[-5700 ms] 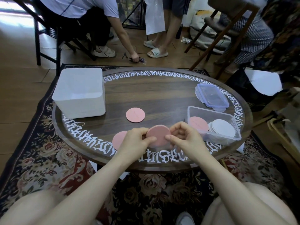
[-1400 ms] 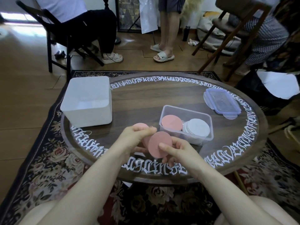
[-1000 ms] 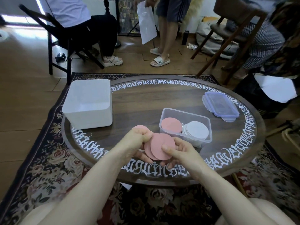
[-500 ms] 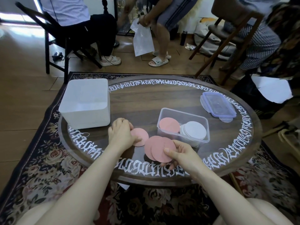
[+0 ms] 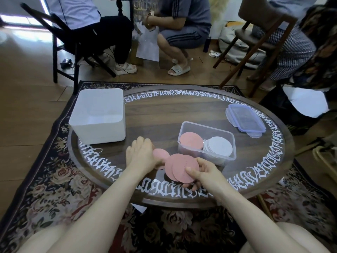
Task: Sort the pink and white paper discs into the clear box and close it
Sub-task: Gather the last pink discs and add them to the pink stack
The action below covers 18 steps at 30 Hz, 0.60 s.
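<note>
The right hand (image 5: 204, 172) pinches two overlapping pink discs (image 5: 179, 168) by their right edge, thumb on top and fingers curled beneath, holding them just above the near part of the round table (image 5: 164, 114). The left hand (image 5: 141, 155) lies knuckles up on the table, its fingers curled down onto a third pink disc (image 5: 161, 156) that lies flat on the wood; whether the fingers pinch that disc or only press on it cannot be told, as the hand hides the disc's left side. This disc sits just left of the held pair and seems to touch or slip under their edge.

The clear box (image 5: 207, 141) stands open on the table, just beyond the right hand and to its right. Inside it a pink stack (image 5: 191, 140) fills the left half and a white stack (image 5: 219, 146) fills the right half, the white discs fanned a little and leaning against the pink ones. The lid (image 5: 245, 120) of the box, clear with a blue rim, lies flat farther back and to the right, well apart from the box, near the table's lettered border. A white disc (image 5: 255, 135) pokes out from under the lid's near edge.

A white bin (image 5: 99, 115), open at the top, stands on the left side of the table, beyond the left hand. The table rests on a flowered rug (image 5: 45, 179). Behind it, people sit on chairs or crouch on the wooden floor, one of them holding a white sheet (image 5: 148, 46).
</note>
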Motion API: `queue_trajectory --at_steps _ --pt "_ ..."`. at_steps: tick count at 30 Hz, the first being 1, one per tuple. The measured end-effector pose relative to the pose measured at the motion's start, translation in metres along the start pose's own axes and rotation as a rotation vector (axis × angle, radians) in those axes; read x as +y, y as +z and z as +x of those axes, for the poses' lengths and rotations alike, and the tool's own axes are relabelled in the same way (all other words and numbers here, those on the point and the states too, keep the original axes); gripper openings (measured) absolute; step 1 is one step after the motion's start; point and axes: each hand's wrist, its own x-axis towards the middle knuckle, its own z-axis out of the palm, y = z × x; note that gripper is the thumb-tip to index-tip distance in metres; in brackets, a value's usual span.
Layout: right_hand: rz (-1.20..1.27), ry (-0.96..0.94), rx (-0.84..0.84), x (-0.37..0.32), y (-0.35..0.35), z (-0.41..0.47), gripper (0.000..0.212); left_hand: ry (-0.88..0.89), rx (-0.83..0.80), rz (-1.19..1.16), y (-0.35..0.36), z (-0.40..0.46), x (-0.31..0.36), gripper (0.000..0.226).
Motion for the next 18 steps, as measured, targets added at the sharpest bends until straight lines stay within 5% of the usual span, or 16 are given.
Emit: queue_trajectory --at_steps 11,18 --pt "-0.107 -0.033 0.092 0.000 0.000 -0.001 0.011 0.014 -0.167 -0.539 -0.019 -0.020 0.004 0.015" --pt "0.005 -0.070 0.070 -0.002 0.000 -0.006 0.013 0.096 -0.276 -0.775 -0.036 -0.046 0.015 0.016"
